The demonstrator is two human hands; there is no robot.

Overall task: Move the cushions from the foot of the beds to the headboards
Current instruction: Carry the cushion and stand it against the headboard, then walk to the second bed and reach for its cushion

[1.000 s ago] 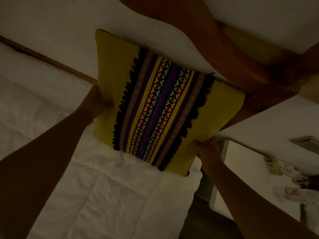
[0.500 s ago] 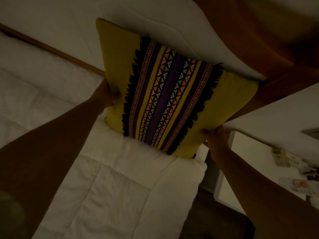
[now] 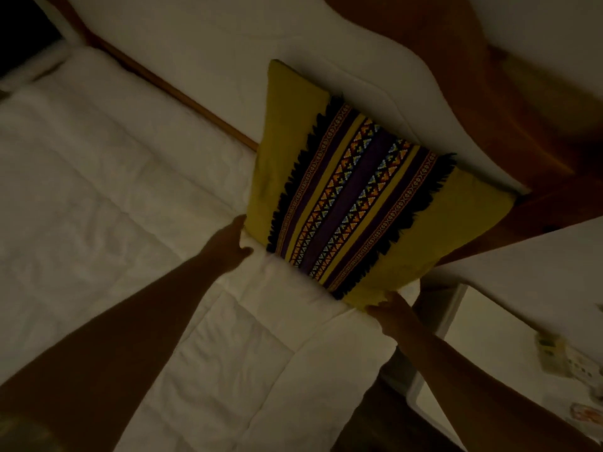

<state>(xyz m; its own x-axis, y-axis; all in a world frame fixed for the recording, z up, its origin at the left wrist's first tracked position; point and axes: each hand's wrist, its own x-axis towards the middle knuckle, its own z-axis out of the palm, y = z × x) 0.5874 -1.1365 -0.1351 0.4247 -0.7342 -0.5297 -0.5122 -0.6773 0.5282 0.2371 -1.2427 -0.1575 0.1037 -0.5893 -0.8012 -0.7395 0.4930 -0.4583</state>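
A mustard-yellow cushion (image 3: 352,203) with a purple patterned band and black fringe stands tilted on the white duvet (image 3: 114,207). Its back leans against the white padded headboard (image 3: 228,60). My left hand (image 3: 233,243) lies at the cushion's lower left corner, fingers apart, just touching the edge. My right hand (image 3: 390,309) has its fingers on the cushion's bottom right corner, at the bed's edge. The room is dim.
A wooden frame (image 3: 538,141) runs behind and to the right of the headboard. A white bedside table (image 3: 483,327) stands to the right of the bed, with a small control unit (image 3: 551,350) on it. A narrow dark strip of floor (image 3: 375,412) separates bed and table.
The cushion has settled back against the headboard. My left hand has slipped off its side down to the lower corner, and my right hand now sits at the bottom corner.
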